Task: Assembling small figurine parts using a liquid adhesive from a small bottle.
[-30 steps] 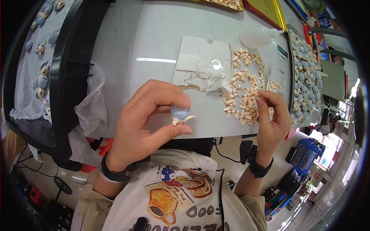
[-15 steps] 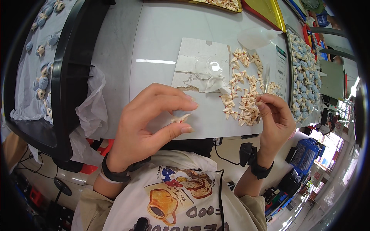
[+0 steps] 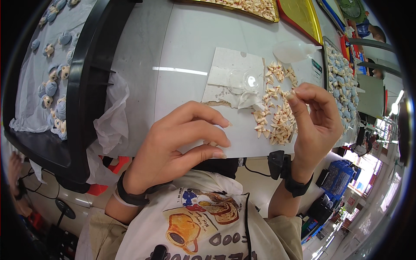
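My left hand (image 3: 182,145) is curled over the near edge of the white table (image 3: 173,47), thumb pressed toward the fingers. A tiny cream bit (image 3: 210,143) peeks out between them. My right hand (image 3: 318,125) is raised just above a pile of small cream pointed pieces (image 3: 277,117), its thumb and forefinger pinched together, seemingly on one of those pieces. The pile lies beside a white sheet (image 3: 229,65) that carries a small clear plastic cup (image 3: 245,80) and crumpled film.
A black tray (image 3: 86,86) on the left holds a pale cloth with blue and cream figures (image 3: 52,86). Thin plastic (image 3: 112,117) hangs over its edge. Another tray of blue figures (image 3: 342,73) sits at the right. Yellow trays (image 3: 303,17) line the far side.
The blue-and-cream piece seen in my left hand a second ago is out of sight, and the fingers have closed further. My right hand has lifted slightly off the pile.
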Available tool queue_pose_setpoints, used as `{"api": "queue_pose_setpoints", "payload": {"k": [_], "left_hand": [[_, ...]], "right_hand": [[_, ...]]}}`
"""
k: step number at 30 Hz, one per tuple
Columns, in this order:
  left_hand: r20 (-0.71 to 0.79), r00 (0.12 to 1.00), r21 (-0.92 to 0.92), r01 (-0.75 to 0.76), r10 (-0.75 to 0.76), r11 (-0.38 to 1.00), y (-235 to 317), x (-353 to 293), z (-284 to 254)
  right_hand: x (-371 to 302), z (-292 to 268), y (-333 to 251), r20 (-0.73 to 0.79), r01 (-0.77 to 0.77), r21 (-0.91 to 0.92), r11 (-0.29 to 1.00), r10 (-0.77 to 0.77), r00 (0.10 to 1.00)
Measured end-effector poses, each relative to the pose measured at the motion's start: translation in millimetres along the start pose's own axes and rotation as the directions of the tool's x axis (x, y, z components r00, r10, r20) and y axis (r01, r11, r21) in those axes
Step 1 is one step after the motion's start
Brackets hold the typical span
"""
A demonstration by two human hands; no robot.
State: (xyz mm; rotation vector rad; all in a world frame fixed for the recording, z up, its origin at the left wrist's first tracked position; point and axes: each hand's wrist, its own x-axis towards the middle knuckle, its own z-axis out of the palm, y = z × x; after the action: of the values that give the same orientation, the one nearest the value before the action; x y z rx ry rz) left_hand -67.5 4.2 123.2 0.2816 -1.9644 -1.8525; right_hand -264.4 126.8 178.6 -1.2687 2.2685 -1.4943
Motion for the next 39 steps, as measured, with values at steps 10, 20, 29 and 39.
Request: {"api": "queue_pose_setpoints", "payload": {"k": [10, 20, 29, 39], "left_hand": [[-0.050, 0.994, -0.125, 0.090, -0.097, 0.988, 1, 0, 0], [-0.004, 0.996, -0.106, 0.083, -0.084, 0.991, 1, 1, -1], [-0.005, 0.991, -0.189, 0.130, -0.133, 0.973, -3, 1, 0], [-0.001, 0.985, -0.302, 0.166, -0.175, 0.939, 1, -2, -6]], "right_hand": [[20, 30, -11, 0.187, 0.128, -0.130, 0.983, -0.102, 0.977], [10, 32, -5, 0.211, 0.363, -0.425, 0.829, -0.300, 0.930], [7, 43, -8, 0.165, 0.243, -0.335, 0.910, -0.197, 0.966], [-3, 35, -17, 0.067, -0.200, 0.044, 0.979, 0.197, 0.978]]}}
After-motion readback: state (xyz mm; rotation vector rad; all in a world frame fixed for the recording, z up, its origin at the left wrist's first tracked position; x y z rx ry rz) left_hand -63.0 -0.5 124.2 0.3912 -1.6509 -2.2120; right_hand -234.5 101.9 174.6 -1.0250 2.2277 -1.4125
